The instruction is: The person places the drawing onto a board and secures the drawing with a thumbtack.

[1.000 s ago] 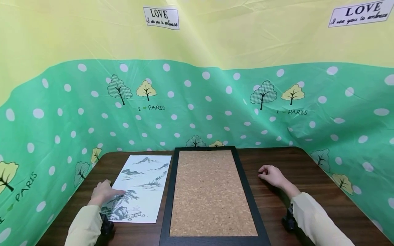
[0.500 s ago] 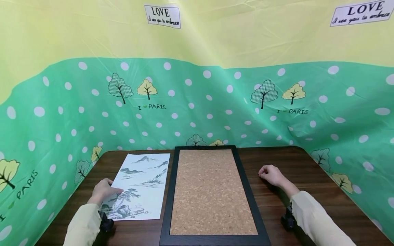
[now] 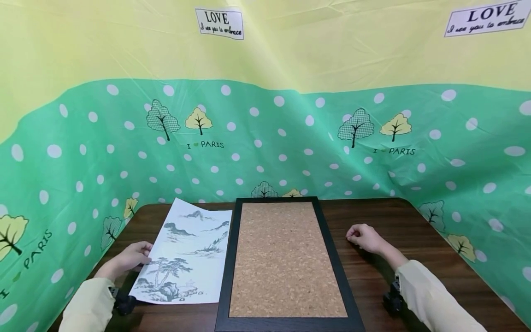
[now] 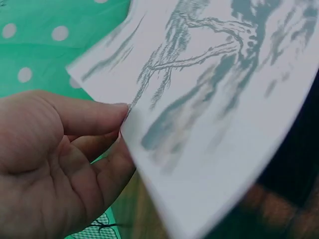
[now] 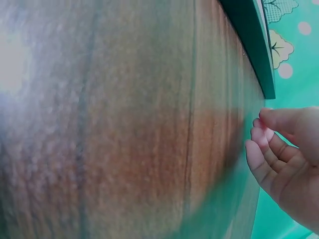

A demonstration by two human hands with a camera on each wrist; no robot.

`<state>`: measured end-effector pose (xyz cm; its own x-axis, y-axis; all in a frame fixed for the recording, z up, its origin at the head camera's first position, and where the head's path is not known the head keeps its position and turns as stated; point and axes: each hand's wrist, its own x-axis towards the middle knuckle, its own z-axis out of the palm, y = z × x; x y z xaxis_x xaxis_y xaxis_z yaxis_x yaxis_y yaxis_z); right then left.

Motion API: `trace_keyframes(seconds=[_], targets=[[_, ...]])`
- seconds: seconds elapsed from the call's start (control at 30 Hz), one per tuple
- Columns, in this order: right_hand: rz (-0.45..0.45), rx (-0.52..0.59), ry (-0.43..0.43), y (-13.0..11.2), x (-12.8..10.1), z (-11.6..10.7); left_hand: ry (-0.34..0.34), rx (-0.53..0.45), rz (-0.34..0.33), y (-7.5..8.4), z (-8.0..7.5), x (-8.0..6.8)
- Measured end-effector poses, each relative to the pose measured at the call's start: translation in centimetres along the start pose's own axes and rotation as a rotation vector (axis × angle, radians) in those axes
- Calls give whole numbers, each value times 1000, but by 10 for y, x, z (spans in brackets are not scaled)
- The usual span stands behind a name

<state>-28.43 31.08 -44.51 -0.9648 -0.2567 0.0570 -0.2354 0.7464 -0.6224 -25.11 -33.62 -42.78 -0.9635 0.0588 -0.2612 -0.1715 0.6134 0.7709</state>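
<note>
1. My left hand [image 3: 126, 259] pinches the left edge of the picture [image 3: 186, 253], lower left of the frame, beside the corkboard [image 3: 286, 258].
2. My right hand [image 3: 365, 237] rests loosely curled on the table [image 3: 415, 230], holding nothing.

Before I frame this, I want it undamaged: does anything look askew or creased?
No crease shows. The landscape print is only askew: the left hand pinches its left edge and lifts it off the table, so it tilts beside the cork-backed frame.
</note>
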Motion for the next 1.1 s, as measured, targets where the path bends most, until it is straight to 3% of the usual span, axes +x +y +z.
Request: trace_keyframes(seconds=[0.33,0.6,0.83,1.1], targets=[[-26,21,-18,-8,0,-2,-23,-109,43,9,-21,-15],[-31,29,-19,-11,-2,-3,-76,-197,101,20,-23,-16],[-47,28,-10,-14,2,-4,-103,-216,117,37,-6,-10],[-64,40,-12,-20,6,-4,-56,-288,36,64,33,-1]])
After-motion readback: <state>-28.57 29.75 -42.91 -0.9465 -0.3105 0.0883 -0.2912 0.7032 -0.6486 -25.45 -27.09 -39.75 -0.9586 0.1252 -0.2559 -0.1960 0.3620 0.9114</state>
